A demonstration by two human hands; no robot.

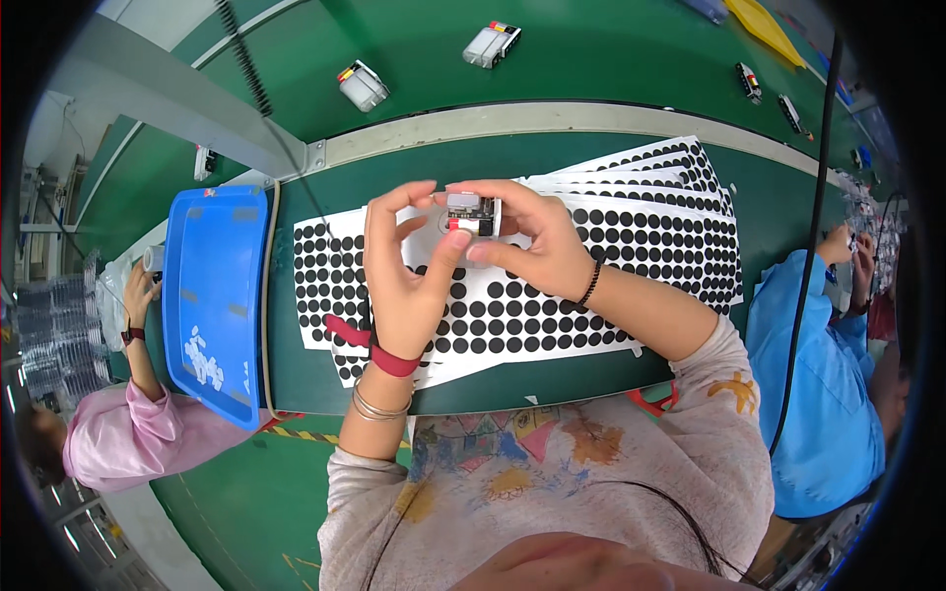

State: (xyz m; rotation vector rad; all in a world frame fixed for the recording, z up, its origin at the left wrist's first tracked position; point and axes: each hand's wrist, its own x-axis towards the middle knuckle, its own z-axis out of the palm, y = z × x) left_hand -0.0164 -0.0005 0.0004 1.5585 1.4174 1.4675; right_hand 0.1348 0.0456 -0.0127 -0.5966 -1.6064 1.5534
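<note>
Both of my hands are raised over the bench, with a small white electronic unit [468, 209] between them. Its upper face shows a pale grey block, a strip of dark circuit board and a red, white and black part along the lower side. My right hand [537, 231] grips the unit from the right, fingers behind and thumb at the lower edge. From the left, my left hand [409, 271] is curled with its thumb tip against the unit's lower left. Beneath my hands lie overlapping white sheets of round black stickers [611, 256]; some stickers are gone from the top sheet.
A blue tray [177, 276] with small white pieces [203, 361] stands at the left. Beyond a pale rail, similar units [364, 87] lie on a green surface [424, 59]. A coiled cable hangs at upper left, a black cable [814, 217] at right. People work on both sides.
</note>
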